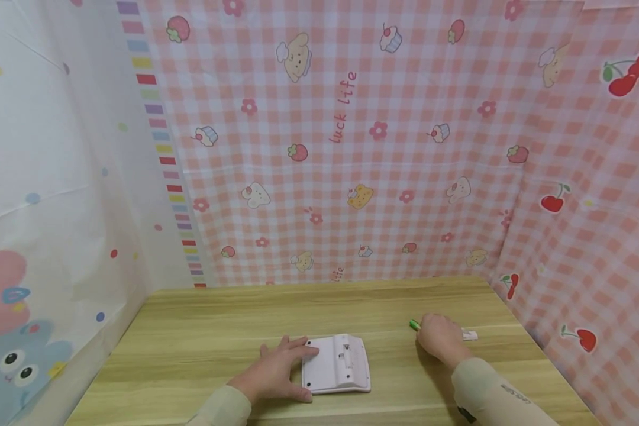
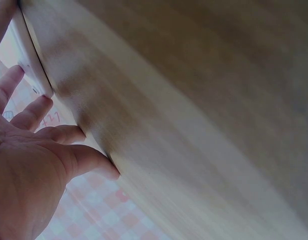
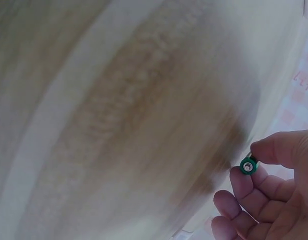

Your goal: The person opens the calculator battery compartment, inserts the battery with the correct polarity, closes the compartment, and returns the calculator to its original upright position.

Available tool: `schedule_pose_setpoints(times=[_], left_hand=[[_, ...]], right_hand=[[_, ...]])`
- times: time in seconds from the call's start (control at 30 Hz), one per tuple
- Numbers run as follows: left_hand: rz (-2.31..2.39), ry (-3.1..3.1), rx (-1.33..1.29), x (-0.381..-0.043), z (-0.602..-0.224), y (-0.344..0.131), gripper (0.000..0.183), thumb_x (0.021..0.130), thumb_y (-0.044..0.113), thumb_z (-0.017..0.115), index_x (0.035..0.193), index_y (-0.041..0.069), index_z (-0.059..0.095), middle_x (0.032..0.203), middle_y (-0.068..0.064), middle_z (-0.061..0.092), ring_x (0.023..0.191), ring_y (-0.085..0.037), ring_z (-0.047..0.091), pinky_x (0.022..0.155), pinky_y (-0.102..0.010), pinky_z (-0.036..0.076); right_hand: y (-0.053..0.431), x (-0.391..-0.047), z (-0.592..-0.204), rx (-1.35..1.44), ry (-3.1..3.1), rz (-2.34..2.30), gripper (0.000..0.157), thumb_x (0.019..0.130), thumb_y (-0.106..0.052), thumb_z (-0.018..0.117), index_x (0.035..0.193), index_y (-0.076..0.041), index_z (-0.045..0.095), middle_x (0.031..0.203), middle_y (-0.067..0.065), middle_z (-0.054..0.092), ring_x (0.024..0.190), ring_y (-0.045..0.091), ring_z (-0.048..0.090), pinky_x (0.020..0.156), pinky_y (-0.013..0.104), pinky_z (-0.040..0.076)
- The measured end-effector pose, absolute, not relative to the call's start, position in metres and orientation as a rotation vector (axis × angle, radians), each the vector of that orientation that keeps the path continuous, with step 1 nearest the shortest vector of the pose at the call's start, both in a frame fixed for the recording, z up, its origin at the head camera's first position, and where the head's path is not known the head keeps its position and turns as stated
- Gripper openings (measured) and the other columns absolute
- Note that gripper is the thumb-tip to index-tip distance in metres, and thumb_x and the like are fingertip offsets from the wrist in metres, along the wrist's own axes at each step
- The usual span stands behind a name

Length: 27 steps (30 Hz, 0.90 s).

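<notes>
A white device that looks like a desk calculator (image 1: 325,361) lies back side up on the wooden table, with black feet and an uncovered battery slot in its raised part. My left hand (image 1: 277,368) rests at its left side with fingers spread, one fingertip over its back and the thumb by its near corner. To the right, my right hand (image 1: 443,337) pinches a green battery (image 3: 248,166) between thumb and fingers. The battery's metal end faces the right wrist camera. A small white piece (image 1: 470,335) shows just beyond the right hand, partly hidden by it.
The wooden table (image 1: 213,331) meets a pink checked cloth (image 1: 325,225) at the back and right. A white cloth (image 1: 58,177) with cartoon prints hangs on the left.
</notes>
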<state>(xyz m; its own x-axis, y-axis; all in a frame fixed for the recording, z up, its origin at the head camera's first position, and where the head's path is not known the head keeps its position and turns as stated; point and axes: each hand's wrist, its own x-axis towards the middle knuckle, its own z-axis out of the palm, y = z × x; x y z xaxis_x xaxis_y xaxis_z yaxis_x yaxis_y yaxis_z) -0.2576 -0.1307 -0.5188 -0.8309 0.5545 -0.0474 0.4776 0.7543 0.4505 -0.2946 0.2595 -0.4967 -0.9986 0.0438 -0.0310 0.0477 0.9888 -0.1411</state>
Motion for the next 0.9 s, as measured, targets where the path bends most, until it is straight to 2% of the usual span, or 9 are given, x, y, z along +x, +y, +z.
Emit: schedule_pose_setpoints(times=[0.33,0.63,0.9], left_hand=[[0.645,2.767,0.829,-0.258,-0.519,-0.131,0.088,0.066,0.063,0.08,0.144,0.037,0.048,0.161,-0.005,0.035,0.145,-0.055,0.023,0.099,-0.088,0.009],[0.635,2.773,0.826,-0.259,-0.52,-0.131,0.089,0.066,0.064,0.08,0.144,0.038,0.048,0.161,-0.005,0.034,0.145,-0.054,0.023,0.1,-0.088,0.009],[0.639,2.777,0.83,-0.258,-0.521,-0.131,0.089,0.065,0.064,0.08,0.144,0.038,0.048,0.161,-0.005,0.034,0.145,-0.054,0.023,0.099,-0.088,0.009]], right_hand=[[0.265,-0.295,-0.494,0.079,3.136,-0.24,0.016,0.088,-0.017,0.057,0.076,-0.007,0.058,0.069,0.007,0.056,0.062,0.024,0.052,0.052,0.038,0.045],[0.27,-0.295,-0.492,0.112,3.153,-0.301,0.022,0.089,-0.021,0.058,0.07,-0.009,0.056,0.066,0.006,0.054,0.06,0.022,0.05,0.051,0.036,0.042],[0.27,-0.291,-0.484,0.085,3.176,-0.389,0.03,0.093,-0.035,0.064,0.078,-0.009,0.062,0.068,0.004,0.058,0.06,0.022,0.053,0.05,0.038,0.044]])
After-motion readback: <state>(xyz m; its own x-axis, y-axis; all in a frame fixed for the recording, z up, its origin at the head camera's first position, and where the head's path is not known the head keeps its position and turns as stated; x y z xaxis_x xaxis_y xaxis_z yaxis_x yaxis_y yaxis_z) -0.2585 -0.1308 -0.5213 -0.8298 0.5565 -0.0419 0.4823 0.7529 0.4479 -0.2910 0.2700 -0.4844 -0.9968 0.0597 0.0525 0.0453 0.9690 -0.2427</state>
